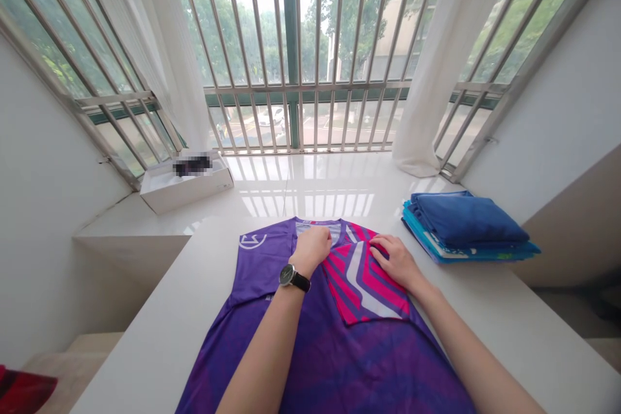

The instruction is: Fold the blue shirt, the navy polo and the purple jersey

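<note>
A purple jersey [339,362] lies spread on the white surface, its collar toward the window. One sleeve, patterned in pink, white and purple, is folded inward over the right side of the chest. The other sleeve area carries a white logo on the left. My left hand [313,249], with a black-strapped watch at the wrist, is closed near the collar at the inner edge of the patterned sleeve; its fingertips are hidden. On the outer part of that sleeve, my right hand [392,260] rests with its fingers bent and a little apart, touching the fabric.
Folded blue clothes [470,223] are stacked at the right. An open white box [187,184] with a blurred dark item stands at the back left. White curtains [422,77] and a barred window close off the far side. Something red [24,388] shows at lower left.
</note>
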`<state>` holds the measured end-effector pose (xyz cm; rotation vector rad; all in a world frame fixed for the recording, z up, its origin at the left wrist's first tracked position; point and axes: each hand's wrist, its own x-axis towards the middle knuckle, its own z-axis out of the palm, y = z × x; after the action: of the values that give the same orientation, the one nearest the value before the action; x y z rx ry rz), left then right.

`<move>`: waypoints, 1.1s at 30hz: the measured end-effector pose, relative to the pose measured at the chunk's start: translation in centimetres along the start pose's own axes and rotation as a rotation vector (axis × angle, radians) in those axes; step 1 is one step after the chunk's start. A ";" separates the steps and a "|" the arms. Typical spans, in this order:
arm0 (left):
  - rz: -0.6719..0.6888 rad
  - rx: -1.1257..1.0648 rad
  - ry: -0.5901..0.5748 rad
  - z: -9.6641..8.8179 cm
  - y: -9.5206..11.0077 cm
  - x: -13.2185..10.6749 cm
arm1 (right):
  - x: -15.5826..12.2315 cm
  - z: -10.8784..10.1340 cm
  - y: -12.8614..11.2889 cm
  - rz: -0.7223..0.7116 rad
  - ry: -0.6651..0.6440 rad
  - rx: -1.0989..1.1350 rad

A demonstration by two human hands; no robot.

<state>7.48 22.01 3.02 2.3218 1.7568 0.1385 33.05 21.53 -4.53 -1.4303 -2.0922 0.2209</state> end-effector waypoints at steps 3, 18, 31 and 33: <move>0.046 0.017 -0.075 -0.6 0.1 -0.3 | 0.0 0.1 0.2 -0.012 0.010 0.008; 0.048 0.011 -0.130 -0.6 1.1 -0.9 | 0.0 0.5 0.9 -0.024 0.011 0.006; 0.086 -0.042 -0.141 -0.1 0.6 -0.6 | 0.0 0.7 1.2 -0.027 0.023 0.012; 0.105 -0.072 -0.116 0.0 0.3 -0.4 | 0.0 0.8 1.4 -0.027 0.026 0.006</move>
<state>7.67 21.53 3.09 2.3215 1.5507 0.0821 33.71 22.28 -5.80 -1.3940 -2.0865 0.1965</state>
